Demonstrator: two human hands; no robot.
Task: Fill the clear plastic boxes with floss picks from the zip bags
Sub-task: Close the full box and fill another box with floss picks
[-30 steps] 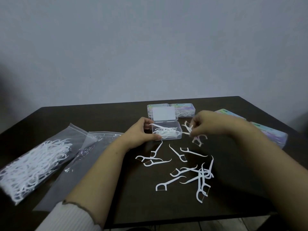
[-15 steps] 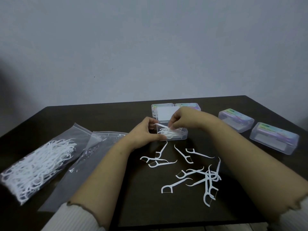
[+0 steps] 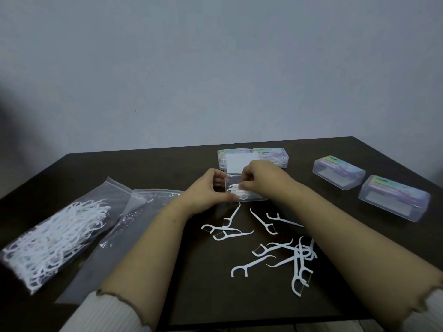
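On the dark counter (image 3: 119, 168), at your far left, lies a zip bag (image 3: 55, 236) full of picks, with a flatter second bag (image 3: 124, 226) just beside it. Your left hand (image 3: 203, 195) grips the near left corner of the open box (image 3: 249, 188). Your right hand (image 3: 261, 178) is curled over the box, fingertips pinching picks inside it. Loose picks (image 3: 271, 245) lie scattered nearer you, between your forearms. Behind the open box sit closed boxes (image 3: 271, 156); two more boxes (image 3: 359, 185) rest well to the right.
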